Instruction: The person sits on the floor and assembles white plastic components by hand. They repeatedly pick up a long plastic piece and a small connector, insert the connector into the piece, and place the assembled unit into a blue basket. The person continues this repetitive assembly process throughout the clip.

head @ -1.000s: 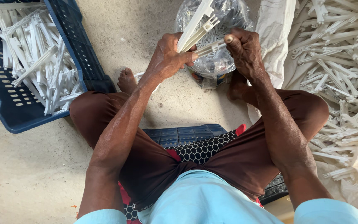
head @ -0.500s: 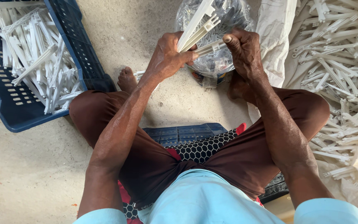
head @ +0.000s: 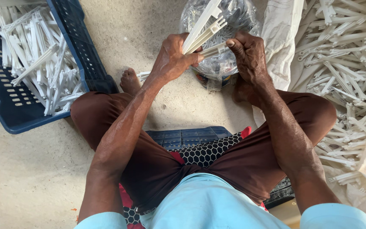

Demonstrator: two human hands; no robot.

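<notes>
White plastic strips [head: 203, 26] sit bunched in my left hand [head: 172, 59], fingers clamped around them. My right hand [head: 246, 53], just beside, pinches one strip's end. Beyond both lies a clear bag [head: 227, 25]; far left, a blue crate [head: 18, 106].

Smooth, matt white plastic is seen in the strips [head: 204, 29] held at twelve o'clock. The bag [head: 234, 17] behind is glossy clear film. Rough concrete forms the floor [head: 30, 169]; the crate [head: 18, 114] is matt blue plastic.
</notes>
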